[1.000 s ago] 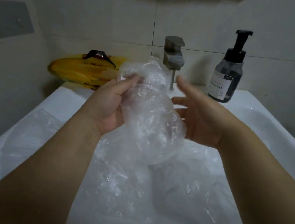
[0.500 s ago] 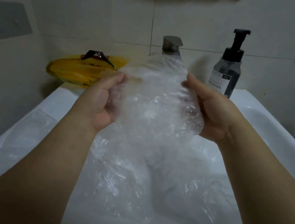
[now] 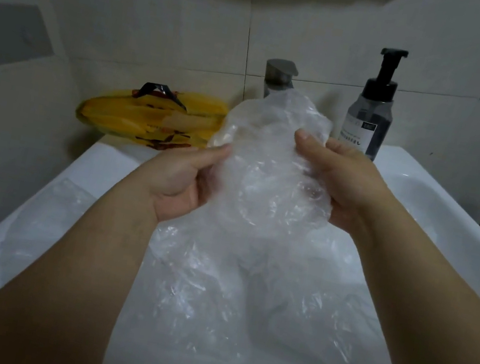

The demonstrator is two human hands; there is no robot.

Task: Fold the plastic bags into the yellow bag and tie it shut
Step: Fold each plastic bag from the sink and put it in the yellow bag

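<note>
A crumpled clear plastic bag point(image 3: 267, 167) is held up over the white sink point(image 3: 438, 213), between both hands. My left hand point(image 3: 181, 181) grips its left edge, thumb on the front. My right hand point(image 3: 338, 180) grips its right side, thumb pressed onto the plastic near the top. More clear plastic bags point(image 3: 229, 292) lie heaped in the sink basin below. The yellow bag point(image 3: 147, 120) with black and red print lies flat on the ledge at the back left, apart from both hands.
A metal faucet point(image 3: 278, 74) stands at the back, partly hidden behind the held bag. A dark soap pump bottle point(image 3: 372, 109) stands on the sink's back right corner. Another clear bag point(image 3: 41, 227) drapes over the sink's left rim. Tiled walls close in behind and left.
My right hand has come in from open beside the bag to gripping its right side. The bag got spread wide between both hands, then bunched narrower.
</note>
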